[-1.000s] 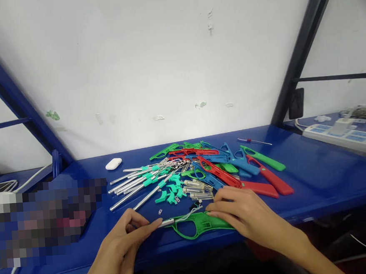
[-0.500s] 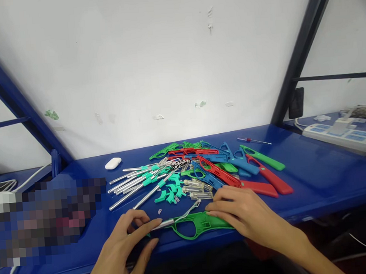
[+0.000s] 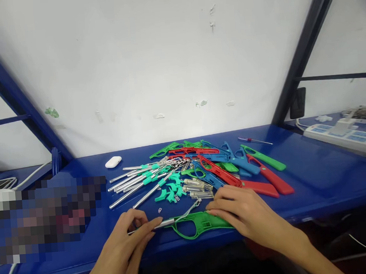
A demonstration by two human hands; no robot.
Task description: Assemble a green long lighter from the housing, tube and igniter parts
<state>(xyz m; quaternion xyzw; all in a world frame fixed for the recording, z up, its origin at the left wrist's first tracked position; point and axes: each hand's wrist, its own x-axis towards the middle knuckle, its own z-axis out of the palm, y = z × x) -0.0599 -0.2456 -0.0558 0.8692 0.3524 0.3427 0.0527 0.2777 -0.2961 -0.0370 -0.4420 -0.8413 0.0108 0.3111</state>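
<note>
Near the table's front edge, my left hand (image 3: 132,236) pinches a metal lighter tube (image 3: 164,224) between thumb and fingers. The tube's right end lies at the nose of a green lighter shell half (image 3: 204,222), and a thin pale wire (image 3: 190,211) rises from it at a slant. My right hand (image 3: 242,208) is closed over the wide handle end of the shell, hiding that part. The shell's inner side, with its ribs and trigger loop, faces up. Just beyond my hands lie loose teal triggers (image 3: 171,194) and clear fuel tanks (image 3: 197,188).
Several metal tubes with teal collars (image 3: 136,184) are heaped at centre left. Red, blue and green shells (image 3: 219,170) pile up behind my right hand. A screwdriver (image 3: 255,140), a white earphone case (image 3: 113,162) and a power strip (image 3: 342,136) lie farther out.
My left thumb has moved up against the fingers, closing on the metal tube; before, it stood apart. My right hand and the green shell stay nearly in place.
</note>
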